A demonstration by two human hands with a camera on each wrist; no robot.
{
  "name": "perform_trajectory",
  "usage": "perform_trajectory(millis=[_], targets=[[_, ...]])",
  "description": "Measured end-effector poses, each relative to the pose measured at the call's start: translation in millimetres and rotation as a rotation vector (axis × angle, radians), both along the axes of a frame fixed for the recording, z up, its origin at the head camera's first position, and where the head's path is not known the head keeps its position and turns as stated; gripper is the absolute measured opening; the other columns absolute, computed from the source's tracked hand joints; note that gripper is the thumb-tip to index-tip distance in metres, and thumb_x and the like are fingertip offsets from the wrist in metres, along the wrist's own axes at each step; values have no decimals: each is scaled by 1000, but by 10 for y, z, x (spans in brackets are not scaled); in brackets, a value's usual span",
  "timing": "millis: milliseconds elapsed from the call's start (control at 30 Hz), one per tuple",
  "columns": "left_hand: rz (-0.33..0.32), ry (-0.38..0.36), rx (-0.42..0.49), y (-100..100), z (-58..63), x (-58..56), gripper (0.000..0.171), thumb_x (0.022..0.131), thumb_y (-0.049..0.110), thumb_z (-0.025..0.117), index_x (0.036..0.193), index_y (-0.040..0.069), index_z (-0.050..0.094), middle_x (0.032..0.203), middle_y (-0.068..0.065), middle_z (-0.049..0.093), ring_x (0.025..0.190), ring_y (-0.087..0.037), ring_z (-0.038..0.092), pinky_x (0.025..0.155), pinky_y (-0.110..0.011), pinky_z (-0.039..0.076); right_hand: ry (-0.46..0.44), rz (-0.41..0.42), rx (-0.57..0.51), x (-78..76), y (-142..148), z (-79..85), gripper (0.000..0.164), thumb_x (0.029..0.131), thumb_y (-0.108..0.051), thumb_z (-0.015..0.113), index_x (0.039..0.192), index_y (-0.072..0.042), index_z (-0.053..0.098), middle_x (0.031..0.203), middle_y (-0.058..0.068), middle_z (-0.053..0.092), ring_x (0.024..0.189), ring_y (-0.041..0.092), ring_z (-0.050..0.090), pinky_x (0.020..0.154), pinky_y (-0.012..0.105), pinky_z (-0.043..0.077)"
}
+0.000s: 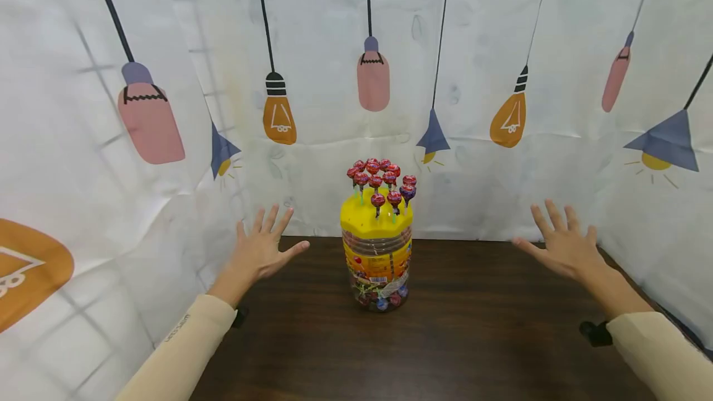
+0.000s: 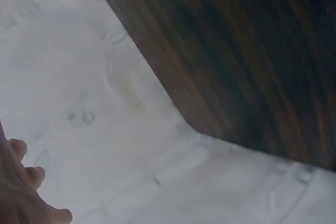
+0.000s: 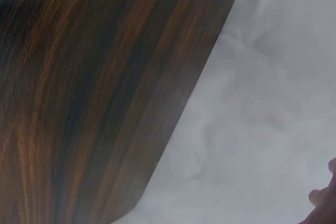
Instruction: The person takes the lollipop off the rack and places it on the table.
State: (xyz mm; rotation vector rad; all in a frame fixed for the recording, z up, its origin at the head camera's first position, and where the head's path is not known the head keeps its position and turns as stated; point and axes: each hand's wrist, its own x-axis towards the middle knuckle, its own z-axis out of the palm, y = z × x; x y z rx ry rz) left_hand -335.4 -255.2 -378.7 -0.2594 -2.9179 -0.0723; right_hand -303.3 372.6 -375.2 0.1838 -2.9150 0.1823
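A clear plastic jar (image 1: 375, 265) with a yellow lid (image 1: 362, 218) and a printed orange label stands upright on the dark wooden table. Several wrapped lollipops (image 1: 375, 182) stick up out of the lid, and more lie inside the jar's bottom. To the left of the jar my left hand (image 1: 260, 252) is raised with its fingers spread, holding nothing. My right hand (image 1: 565, 246) is raised likewise on the far right, fingers spread and touching nothing. Each wrist view catches only part of its hand at a lower corner.
The dark brown table (image 1: 445, 339) ends at a white curtain (image 1: 334, 159) printed with hanging lamps and bulbs, which closes in the back and both sides. Small black devices (image 1: 596, 333) sit at both cuffs.
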Motion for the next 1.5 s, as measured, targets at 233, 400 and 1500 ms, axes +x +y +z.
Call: perform_trajectory(millis=[233,400,1500], targets=[[-52,-7,114,135,-149,144,95,92,84,36,166,34,2,174,-8,1,159,-44,2,117,-80,-2,7,36,-41,84,-228,-19,98,99,-70,43,166,-15,-4,171,22,-9,152,60,-5,100,92,7],[-126,19,245,268,-275,227,90,97,73,44,166,33,4,174,-11,6,159,-45,8,118,-79,4,34,79,-99,165,-404,-61,94,101,-65,45,166,-17,-5,172,18,-8,152,59,0,102,91,7],[-551,-201,1335,1094,-784,149,96,89,26,81,164,25,20,167,-12,27,154,-39,30,121,-64,30,180,447,-889,134,-1499,-101,61,107,-19,55,160,-34,31,153,8,49,128,28,59,97,15,50]])
